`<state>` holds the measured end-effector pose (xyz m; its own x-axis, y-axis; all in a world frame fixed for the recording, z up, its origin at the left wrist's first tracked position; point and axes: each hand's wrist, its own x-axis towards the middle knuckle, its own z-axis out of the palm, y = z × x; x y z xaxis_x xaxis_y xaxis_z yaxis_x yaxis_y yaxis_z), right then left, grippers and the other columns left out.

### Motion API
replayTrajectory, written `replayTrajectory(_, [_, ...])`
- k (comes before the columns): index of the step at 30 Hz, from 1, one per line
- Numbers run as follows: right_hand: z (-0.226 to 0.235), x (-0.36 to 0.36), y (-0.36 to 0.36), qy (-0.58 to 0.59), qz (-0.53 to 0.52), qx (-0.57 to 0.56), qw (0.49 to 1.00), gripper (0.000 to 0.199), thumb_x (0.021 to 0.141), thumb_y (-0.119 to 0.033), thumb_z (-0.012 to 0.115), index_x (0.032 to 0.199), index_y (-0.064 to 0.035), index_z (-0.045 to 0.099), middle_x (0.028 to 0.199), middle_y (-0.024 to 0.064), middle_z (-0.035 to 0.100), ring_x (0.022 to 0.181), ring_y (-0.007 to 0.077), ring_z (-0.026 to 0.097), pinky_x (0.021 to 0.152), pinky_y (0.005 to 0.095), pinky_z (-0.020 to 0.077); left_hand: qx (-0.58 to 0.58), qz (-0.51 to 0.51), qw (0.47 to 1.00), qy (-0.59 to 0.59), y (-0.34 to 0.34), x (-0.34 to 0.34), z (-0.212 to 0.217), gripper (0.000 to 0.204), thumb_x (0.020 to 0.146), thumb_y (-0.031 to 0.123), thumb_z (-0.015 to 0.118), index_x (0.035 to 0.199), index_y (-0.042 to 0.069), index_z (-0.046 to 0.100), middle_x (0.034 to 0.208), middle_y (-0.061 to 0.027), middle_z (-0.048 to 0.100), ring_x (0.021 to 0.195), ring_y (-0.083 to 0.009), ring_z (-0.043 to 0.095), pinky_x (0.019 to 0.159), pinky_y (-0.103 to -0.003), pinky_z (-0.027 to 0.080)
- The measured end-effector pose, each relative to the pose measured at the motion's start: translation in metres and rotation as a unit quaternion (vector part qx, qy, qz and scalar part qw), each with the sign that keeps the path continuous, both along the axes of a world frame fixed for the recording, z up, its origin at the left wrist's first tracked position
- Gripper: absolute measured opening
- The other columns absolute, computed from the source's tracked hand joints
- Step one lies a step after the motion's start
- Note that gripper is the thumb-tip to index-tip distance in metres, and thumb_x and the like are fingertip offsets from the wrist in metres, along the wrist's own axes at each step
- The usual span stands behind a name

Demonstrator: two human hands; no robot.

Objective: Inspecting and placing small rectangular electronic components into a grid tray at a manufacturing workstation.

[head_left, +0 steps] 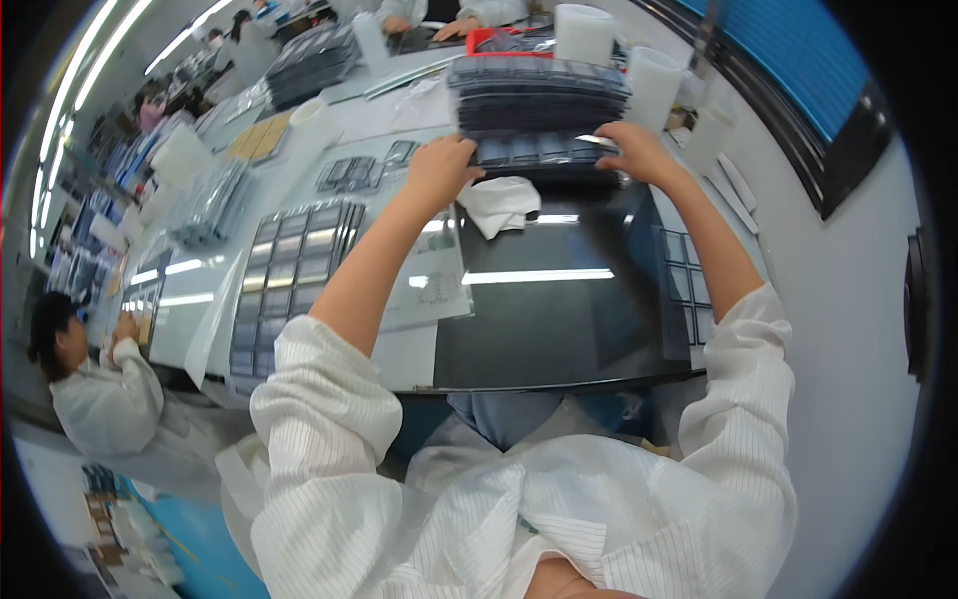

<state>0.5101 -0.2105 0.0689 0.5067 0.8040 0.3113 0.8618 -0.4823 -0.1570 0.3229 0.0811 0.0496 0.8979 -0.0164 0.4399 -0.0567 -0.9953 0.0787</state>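
Note:
Both my arms reach forward over a glossy black mat (559, 309) to a stack of dark compartment trays (539, 95) at the far side of the bench. My left hand (439, 170) grips the near left corner of a lower tray (524, 152) in the stack. My right hand (634, 150) holds the near right edge of that tray, with a thin shiny piece between its fingers. A crumpled white cloth (499, 205) lies on the mat just below my left hand.
A long dark tray of small square parts (289, 275) lies left of the mat, with a printed sheet (434, 285) beside it. White cups (654, 80) stand right of the stack. A person in a white coat (100, 384) sits at the left; more hands (459, 28) work at the far end.

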Motion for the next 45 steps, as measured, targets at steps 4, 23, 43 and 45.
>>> replayTrajectory(4, [0.0,-0.007,0.006,-0.035,-0.041,0.004,0.999,0.045,0.073,-0.02,0.079,0.112,-0.0058,0.062,0.108,0.013,0.064,0.103,0.0335,0.06,0.088,0.04,0.0472,-0.029,0.021,0.997,-0.074,0.009,0.007,-0.013,0.026,0.079,0.029,0.072,0.089,0.007,0.064,0.095,-0.0113,0.064,0.095,-0.0323,0.062,0.077,-0.043,0.05])
replayTrajectory(23, [-0.014,-0.084,-0.013,0.08,0.065,-0.17,0.98,0.029,0.081,-0.023,0.07,0.101,-0.0038,0.06,0.098,0.0129,0.063,0.094,0.0301,0.06,0.082,0.0383,0.0479,-0.108,-0.079,0.971,-0.196,-0.058,0.009,-0.025,0.022,0.077,0.004,0.063,0.098,0.004,0.063,0.099,-0.0126,0.062,0.101,-0.0317,0.057,0.09,-0.041,0.043])
replayTrajectory(43, [-0.004,-0.061,0.046,0.332,-0.029,0.237,0.912,0.021,0.087,-0.022,0.066,0.093,-0.0018,0.064,0.074,0.0073,0.062,0.071,0.012,0.061,0.063,0.0265,0.0468,-0.148,-0.037,0.935,-0.319,-0.068,0.011,-0.048,0.033,0.073,-0.002,0.057,0.105,0.005,0.062,0.109,-0.0119,0.061,0.11,-0.0325,0.054,0.097,-0.043,0.041])
replayTrajectory(45, [-0.002,-0.021,0.037,0.091,-0.054,0.252,0.962,0.029,0.083,-0.026,0.07,0.09,0.0012,0.063,0.069,0.0146,0.063,0.069,0.0283,0.066,0.063,0.0368,0.0509,-0.097,-0.072,0.949,-0.291,-0.095,0.029,-0.044,0.041,0.076,0.003,0.061,0.117,0.005,0.058,0.118,-0.0119,0.057,0.115,-0.0317,0.051,0.098,-0.043,0.039])
